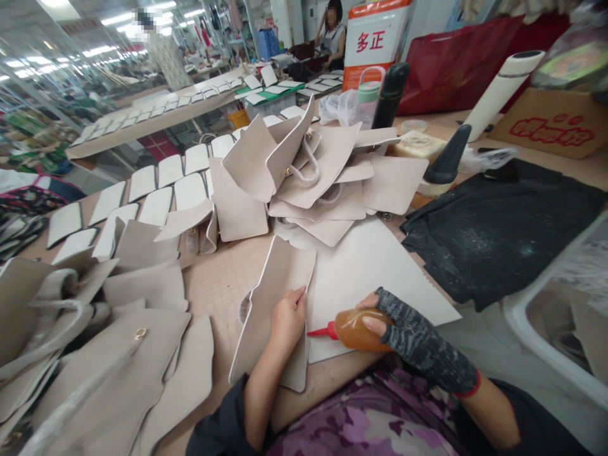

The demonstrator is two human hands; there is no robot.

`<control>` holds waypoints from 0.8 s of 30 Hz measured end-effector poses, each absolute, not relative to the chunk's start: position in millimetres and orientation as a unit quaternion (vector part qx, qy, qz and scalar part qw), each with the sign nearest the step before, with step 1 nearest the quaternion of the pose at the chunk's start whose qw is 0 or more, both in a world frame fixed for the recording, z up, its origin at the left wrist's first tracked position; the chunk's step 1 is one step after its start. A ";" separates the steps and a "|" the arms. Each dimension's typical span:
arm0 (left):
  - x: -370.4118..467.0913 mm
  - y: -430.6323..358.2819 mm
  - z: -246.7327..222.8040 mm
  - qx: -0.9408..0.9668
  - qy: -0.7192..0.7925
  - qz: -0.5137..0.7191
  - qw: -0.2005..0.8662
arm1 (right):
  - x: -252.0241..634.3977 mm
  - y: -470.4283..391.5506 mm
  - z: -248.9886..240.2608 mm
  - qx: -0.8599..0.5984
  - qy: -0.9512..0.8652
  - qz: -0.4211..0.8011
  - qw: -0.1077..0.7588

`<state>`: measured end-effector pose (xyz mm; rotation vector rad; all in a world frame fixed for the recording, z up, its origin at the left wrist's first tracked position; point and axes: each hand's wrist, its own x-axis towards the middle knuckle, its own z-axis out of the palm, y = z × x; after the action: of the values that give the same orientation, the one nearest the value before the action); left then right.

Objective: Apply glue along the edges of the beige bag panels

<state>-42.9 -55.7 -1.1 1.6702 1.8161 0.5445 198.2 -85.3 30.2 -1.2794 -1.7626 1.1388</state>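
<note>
While the left hand (286,321) presses a beige, leather-like panel (280,272) at lower centre, the right hand (409,329) grips an amber plastic bottle (355,330), red nozzle (323,331) beside the edge. Edge work seems in hand, needing steady aim.

left hand (289,322) pinching, right hand (387,322) curled in a grip, both forearms reaching forward
</note>
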 end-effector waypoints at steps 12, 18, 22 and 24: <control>-42.7 -57.7 -1.8 0.638 0.682 0.199 0.298 | 195.2 -103.3 33.7 -0.491 -0.626 0.528 0.299; -45.1 -62.4 -3.8 0.670 0.658 0.193 0.285 | 211.6 -83.1 22.0 -0.499 -0.475 0.626 0.364; -45.1 -66.2 3.3 0.718 0.633 0.148 0.250 | 220.7 -66.8 12.9 -0.491 -0.276 0.674 0.478; -45.0 -66.1 9.9 0.753 0.621 0.088 0.198 | 220.3 -59.0 12.7 -0.451 -0.224 0.698 0.509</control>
<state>-45.0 -66.1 9.9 2.1087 1.7382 0.2454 220.3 -59.0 12.7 -1.0864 -0.5398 1.6818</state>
